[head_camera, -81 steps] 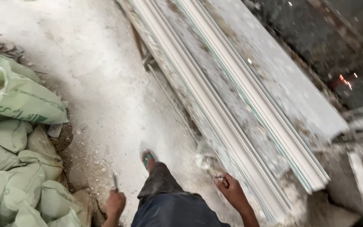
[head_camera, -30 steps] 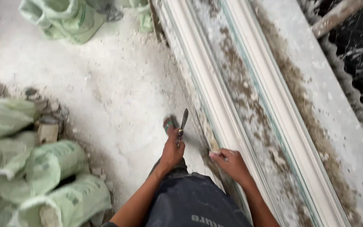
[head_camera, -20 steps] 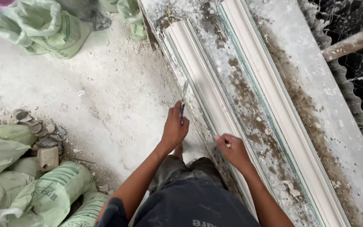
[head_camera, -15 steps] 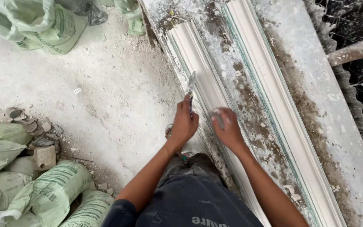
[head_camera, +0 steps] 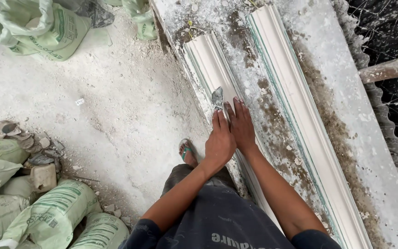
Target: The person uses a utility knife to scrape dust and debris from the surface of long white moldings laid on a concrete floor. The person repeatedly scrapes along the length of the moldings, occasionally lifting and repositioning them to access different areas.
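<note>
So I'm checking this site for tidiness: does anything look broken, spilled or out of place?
Yes. Broken rubble lies heaped on the floor beside the sacks. The bench is smeared with brown and white crust between the two mouldings. The left hand holds a scraper on the nearer moulding.

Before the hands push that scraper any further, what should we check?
1. Left hand grips the scraper: ok.
2. Blade lies on the near white moulding: ok.
3. Right hand rests flat on the moulding beside the blade: ok.
4. Fingers stay behind the blade tip: ok.
5. Foot in sandal stands on the dusty floor: ok.
6. Blade edge sharpness: cannot tell.
</note>
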